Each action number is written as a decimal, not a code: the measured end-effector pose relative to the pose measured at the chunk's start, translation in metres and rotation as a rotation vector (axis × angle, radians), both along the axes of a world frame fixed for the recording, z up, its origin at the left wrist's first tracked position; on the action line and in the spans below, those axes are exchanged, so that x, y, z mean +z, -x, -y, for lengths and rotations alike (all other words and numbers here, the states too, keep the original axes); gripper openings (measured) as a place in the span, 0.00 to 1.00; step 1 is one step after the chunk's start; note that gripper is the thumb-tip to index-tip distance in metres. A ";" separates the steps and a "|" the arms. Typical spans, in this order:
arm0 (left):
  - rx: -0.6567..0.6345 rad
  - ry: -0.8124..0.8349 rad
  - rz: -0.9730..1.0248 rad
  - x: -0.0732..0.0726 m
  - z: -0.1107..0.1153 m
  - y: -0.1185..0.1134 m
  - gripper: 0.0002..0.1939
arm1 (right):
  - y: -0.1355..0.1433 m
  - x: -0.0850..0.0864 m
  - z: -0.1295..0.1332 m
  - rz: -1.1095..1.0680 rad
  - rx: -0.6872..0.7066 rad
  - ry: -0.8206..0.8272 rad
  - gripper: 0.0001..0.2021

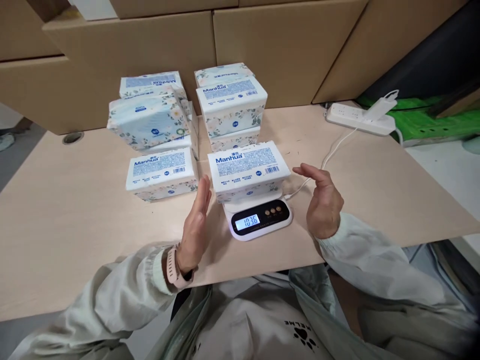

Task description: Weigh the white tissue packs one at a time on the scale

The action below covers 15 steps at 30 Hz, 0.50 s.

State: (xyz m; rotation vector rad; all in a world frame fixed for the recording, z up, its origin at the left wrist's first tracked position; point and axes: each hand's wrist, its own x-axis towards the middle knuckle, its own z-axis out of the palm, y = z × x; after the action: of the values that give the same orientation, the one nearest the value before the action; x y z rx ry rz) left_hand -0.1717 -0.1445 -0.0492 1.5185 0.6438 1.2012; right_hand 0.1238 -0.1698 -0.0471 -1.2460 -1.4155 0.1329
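Observation:
A white tissue pack [249, 172] printed "Manhua" rests on a small white digital scale [261, 220], whose lit display reads about 103.6. My left hand [195, 227] is upright just left of the pack, fingers stretched out, apart from it. On the other side, my right hand [321, 202] is held with fingers extended toward the pack, with a gap between them. Neither hand holds anything. Another tissue pack [162, 175] lies on the table left of my left hand.
Behind stand two stacks of tissue packs, a left stack [148, 117] and a right stack [232, 107]. Cardboard boxes [285, 55] line the back of the table [375, 190]. A white cable [330, 155] runs from the scale to a power strip [345, 117]. A round hole [73, 138] is at left.

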 end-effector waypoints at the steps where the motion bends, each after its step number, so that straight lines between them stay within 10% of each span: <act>1: -0.011 0.007 -0.007 0.000 0.000 0.000 0.30 | 0.001 0.002 0.001 -0.001 0.013 0.007 0.26; 9: -0.060 0.018 -0.080 0.007 0.000 -0.006 0.37 | 0.004 0.010 -0.001 0.068 0.270 0.281 0.28; 15: 0.197 -0.098 0.018 0.032 -0.001 -0.005 0.32 | 0.021 0.060 -0.012 0.203 0.604 0.253 0.37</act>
State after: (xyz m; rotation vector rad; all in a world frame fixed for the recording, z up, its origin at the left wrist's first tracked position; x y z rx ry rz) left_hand -0.1671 -0.1440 -0.0169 1.5509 0.7458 1.4120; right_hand 0.1025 -0.1575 0.0128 -1.0126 -1.9690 0.6284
